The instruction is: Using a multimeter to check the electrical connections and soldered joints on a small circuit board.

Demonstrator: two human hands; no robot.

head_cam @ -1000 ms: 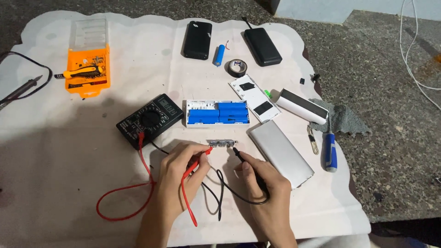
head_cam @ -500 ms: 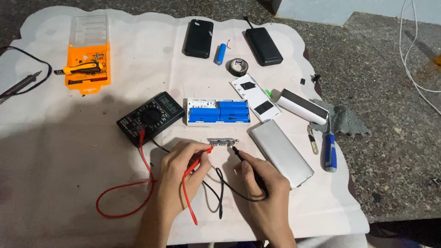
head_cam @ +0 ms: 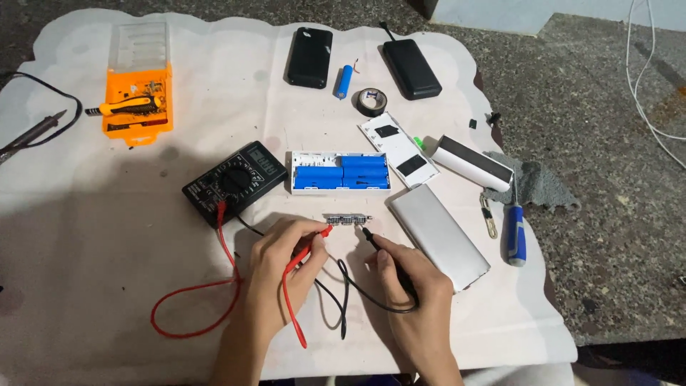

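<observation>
Fingers [head_cam: 304, 239] of your left hand [head_cam: 275, 268] pinch red probe [head_cam: 314, 239]; right hand [head_cam: 411, 286] grips black probe [head_cam: 375, 239]; both tips at circuit strip [head_cam: 346, 219], just below battery pack [head_cam: 341, 172].

A small, narrow circuit board [head_cam: 346, 219] lies flat, near of the white battery tray. A red probe [head_cam: 314, 241] touches its left end; a black probe [head_cam: 371, 235] touches its right end.

Electronics repair bench: multimeter [head_cam: 234, 181], soldering iron [head_cam: 32, 134], screwdrivers [head_cam: 514, 232].
</observation>
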